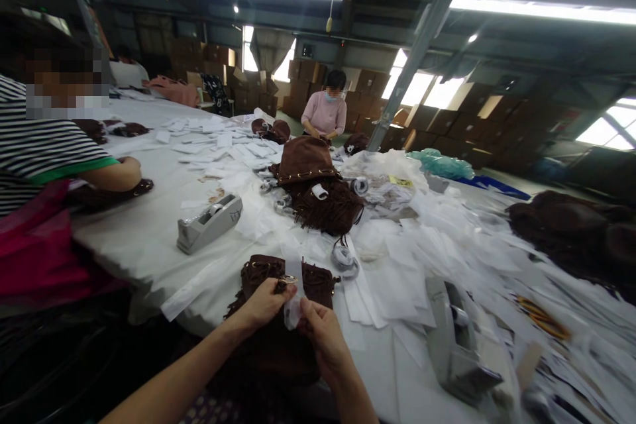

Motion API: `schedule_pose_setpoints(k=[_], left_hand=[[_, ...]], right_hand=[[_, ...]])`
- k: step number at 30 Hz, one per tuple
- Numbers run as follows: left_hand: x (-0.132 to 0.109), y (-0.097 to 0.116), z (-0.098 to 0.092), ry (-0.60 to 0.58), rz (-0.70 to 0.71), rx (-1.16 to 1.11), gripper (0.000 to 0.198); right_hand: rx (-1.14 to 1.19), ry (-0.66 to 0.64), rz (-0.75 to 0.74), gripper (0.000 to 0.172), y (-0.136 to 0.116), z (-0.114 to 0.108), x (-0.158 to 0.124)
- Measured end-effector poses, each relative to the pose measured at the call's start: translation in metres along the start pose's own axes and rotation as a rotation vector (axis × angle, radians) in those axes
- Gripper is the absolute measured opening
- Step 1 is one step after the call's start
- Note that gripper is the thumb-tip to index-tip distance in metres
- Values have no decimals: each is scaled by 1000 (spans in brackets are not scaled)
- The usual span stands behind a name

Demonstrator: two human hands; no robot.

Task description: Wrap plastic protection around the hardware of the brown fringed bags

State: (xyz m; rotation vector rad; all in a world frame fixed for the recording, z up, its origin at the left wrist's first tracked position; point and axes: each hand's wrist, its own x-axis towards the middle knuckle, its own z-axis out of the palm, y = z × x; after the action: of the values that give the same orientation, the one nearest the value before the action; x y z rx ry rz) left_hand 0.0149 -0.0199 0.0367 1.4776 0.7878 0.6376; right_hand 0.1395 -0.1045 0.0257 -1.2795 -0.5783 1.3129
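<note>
A brown fringed bag (318,283) lies at the table's near edge, its lower part reaching toward my body. My left hand (265,305) is closed at the bag's middle, pinching a gold-coloured metal clasp (289,279) on a dark strap. Beneath the clasp runs a thin white paper strip (293,267), hanging down over the bag's front. My right hand (320,331) is closed too, with thumb and fingers pinching the strip's crumpled lower end. The fingertips of both hands are close together. Part of the strap is hidden by my left fingers.
Grey tape dispensers stand left (211,222) and right (454,338). More brown bags (305,162) are piled ahead. Loose white paper (392,271) covers much of the table's right. A person in stripes (44,146) works at left; another in pink (325,112) works across the table.
</note>
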Motion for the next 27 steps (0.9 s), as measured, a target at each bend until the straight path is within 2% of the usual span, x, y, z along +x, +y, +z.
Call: schedule_pose_setpoints(k=[2, 5, 8, 12, 17, 20, 24, 27], left_hand=[[0, 2, 0, -12, 26, 25, 45], [-1, 7, -5, -83, 33, -6, 39], [-3, 10, -12, -129, -13, -21, 45], [-4, 14, -17, -111, -66, -30, 60], [-12, 21, -12, -195, 31, -6, 43], [-16, 21, -9, -225, 24, 11, 37], [-18, 21, -6, -103, 55, 97, 34], [-19, 21, -4, -43, 98, 66, 33]], right_hand=[[128, -4, 27, 36, -2, 1, -1], [275, 72, 44, 33, -4, 0, -2], [383, 194, 39, 32, -7, -1, -1], [477, 302, 15, 30, -11, -1, 1], [517, 315, -14, 30, -13, 2, 2], [533, 330, -20, 30, -13, 3, 3], [521, 347, -38, 30, -14, 2, 3], [500, 335, -64, 29, -14, 3, 1]])
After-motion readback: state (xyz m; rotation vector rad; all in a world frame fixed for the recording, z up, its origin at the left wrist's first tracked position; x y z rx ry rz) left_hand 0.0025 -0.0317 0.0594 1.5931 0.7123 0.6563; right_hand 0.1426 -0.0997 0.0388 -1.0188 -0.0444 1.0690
